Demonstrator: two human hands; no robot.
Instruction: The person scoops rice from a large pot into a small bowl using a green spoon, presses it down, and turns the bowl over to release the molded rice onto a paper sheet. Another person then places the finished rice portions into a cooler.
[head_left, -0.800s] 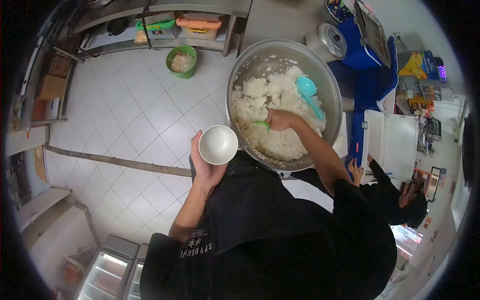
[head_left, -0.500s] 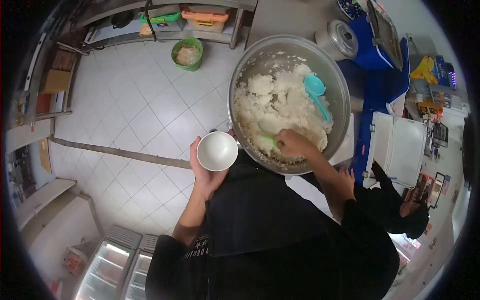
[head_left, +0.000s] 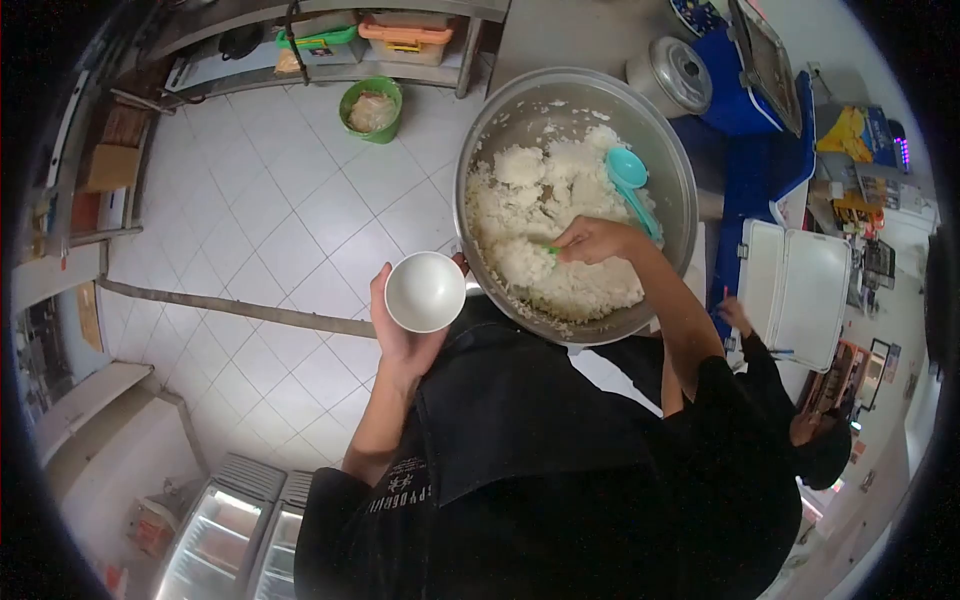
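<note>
My left hand [head_left: 399, 345] is closed round a small white bowl [head_left: 425, 292], tilted toward me with nothing in it. The bowl is just left of a large metal pot [head_left: 468, 240] of cooked white rice [head_left: 590, 285]. Inside the pot, my right hand [head_left: 598, 240] grips the green handle of a rice paddle [head_left: 551, 248]. The paddle's blade is hidden under a heap of rice. A turquoise ladle [head_left: 627, 170] lies on the rice near the pot's right wall, a little beyond my right hand.
A lidded metal canister [head_left: 680, 78] stands behind the pot. To the right are a blue cooler [head_left: 745, 190] with a white lid [head_left: 800, 290] and another person [head_left: 770, 400] in black. A green bucket [head_left: 371, 110] is on the tiled floor.
My right hand has moved up and slightly right in the pot, and rice is now heaped at the paddle. The bowl has shifted slightly left and up. The other person's hand has moved right.
</note>
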